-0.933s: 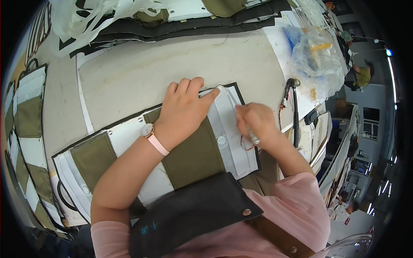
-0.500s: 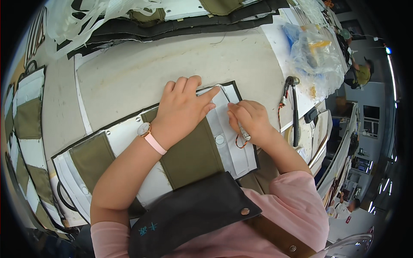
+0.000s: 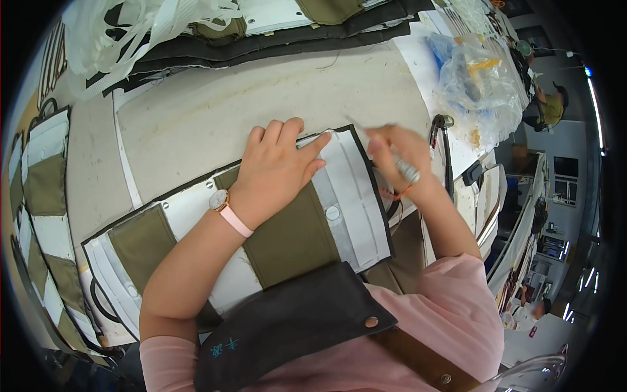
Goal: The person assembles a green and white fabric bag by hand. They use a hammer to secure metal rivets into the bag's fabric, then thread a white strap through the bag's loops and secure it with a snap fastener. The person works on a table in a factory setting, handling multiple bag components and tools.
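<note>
Underneath everything, a broad pale grey worktable. On it, close to the body and slanting up toward the right, a long flat white-and-olive panel with black edging, partly hidden along the lower edge beneath a dark grey apron bib. At the far side, a layered stack of black-edged panels; at the far left, more white-and-olive panels with black loops, similar in make, though impossible to rank as finished or waiting.

Judging from the panel itself, well advanced: olive sections, black edging and round fasteners already in place, with a matching pale band at either end. Probably left: some detail at the right end, near both hands, along a smooth white lengthwise strip. Down that strip, a faint line, too fine to tell as stitch, crease or drawn mark; firmly fixed or merely laid flat, also impossible to tell.

To the right, a black-handled hammer-like tool with a round metal head, lying unused. Over the panel's upper edge, a left hand, fingers loosely spread and gripping nothing, with the index fingertip down on the strip's top end. Just beyond the upper right corner, a blurred right hand, fingers curled closed around a slim silver-handled pointed tool, tip apparently clear of the panel. Smallest, trailing below, an orange-red cord.
</note>
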Available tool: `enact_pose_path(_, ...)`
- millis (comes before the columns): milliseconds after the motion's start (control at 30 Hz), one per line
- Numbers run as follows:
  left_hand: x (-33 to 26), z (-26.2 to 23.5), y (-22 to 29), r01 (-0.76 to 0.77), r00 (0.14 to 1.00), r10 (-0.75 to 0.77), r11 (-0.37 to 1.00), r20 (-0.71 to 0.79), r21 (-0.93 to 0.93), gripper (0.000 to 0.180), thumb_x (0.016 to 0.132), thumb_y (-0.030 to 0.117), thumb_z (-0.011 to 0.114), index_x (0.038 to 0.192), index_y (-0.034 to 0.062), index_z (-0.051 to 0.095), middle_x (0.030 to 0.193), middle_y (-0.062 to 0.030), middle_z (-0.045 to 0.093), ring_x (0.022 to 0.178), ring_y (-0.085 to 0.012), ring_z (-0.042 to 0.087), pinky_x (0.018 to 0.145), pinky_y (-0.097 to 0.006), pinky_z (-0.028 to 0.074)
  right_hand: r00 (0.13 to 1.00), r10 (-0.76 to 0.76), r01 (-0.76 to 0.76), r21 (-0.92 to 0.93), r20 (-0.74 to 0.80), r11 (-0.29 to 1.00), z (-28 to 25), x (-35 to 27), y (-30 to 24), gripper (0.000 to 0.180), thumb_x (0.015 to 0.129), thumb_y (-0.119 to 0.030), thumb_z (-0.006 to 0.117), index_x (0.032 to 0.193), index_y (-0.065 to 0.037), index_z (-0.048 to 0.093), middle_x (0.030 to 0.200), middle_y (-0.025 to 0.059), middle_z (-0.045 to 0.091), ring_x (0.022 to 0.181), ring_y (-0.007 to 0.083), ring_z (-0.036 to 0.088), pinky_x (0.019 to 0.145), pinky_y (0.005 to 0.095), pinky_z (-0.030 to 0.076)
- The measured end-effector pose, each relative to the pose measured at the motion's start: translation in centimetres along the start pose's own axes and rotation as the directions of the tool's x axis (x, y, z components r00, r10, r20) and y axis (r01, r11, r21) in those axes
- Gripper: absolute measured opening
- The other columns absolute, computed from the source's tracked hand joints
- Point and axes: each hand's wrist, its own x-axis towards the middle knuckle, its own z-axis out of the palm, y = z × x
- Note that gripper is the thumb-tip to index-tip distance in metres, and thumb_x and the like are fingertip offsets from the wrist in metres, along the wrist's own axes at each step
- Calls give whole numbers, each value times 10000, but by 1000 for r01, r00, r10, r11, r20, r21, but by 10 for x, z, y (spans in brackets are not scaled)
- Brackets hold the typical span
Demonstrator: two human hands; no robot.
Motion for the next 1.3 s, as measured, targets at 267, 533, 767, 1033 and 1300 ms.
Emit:
enact_pose_path(267, -2, 3, -2, -22, 999, 23, 1000, -49, 22, 446, 845, 335, 708, 1264, 198, 640, 1115, -62, 518, 1012, -222, 473, 830, -368, 372, 994, -111, 111, -7, -22, 994, 28, -24, 1, 117, 844, 24, 601, 955, 21, 636, 668, 119, 594, 531, 259, 572, 499, 368, 441)
enact_pose_path(533, 0, 1, -1, -15, 1000, 15, 1000, -16, 7, 437, 857, 337, 696, 1271, 211, 639, 1119, -62, 519, 1013, -222, 473, 838, -365, 371, 997, 70, -69, 63, -15, 996, 27, -21, 10, 136, 920, -91, 595, 957, 31, 642, 687, 120, 624, 541, 229, 588, 522, 339, 465)
enact_pose_path(767, 3, 0, -1, -26, 1000, 26, 999, 8, 27, 395, 868, 338, 685, 1247, 235, 661, 1113, -62, 520, 1010, -218, 471, 839, -359, 367, 703, 711, -535, 665, 8, 522, 24, 5, 16, 336, 1030, -250, 492, 1014, 55, 633, 667, 122, 621, 567, 191, 594, 554, 295, 483)
enact_pose_path(1033, 1, 0, 0, 5, 1000, -5, 1000, 15, 18, 466, 842, 319, 702, 1290, 218, 625, 1134, -78, 520, 1007, -236, 492, 865, -381, 385, 726, 687, -585, 550, 28, 596, 11, -7, -9, 425, 1026, -337, 498, 962, 52, 658, 647, 86, 598, 549, 146, 554, 529, 269, 434)
enact_pose_path(1300, 2, 1, -1, 0, 1000, 0, 1000, 1, 4, 467, 828, 319, 713, 1272, 206, 626, 1128, -78, 520, 1005, -235, 495, 864, -379, 385, 700, 707, -619, 585, 105, 525, 26, -14, -5, 385, 1023, -341, 520, 937, 1, 673, 652, 43, 600, 544, 94, 531, 506, 229, 401)
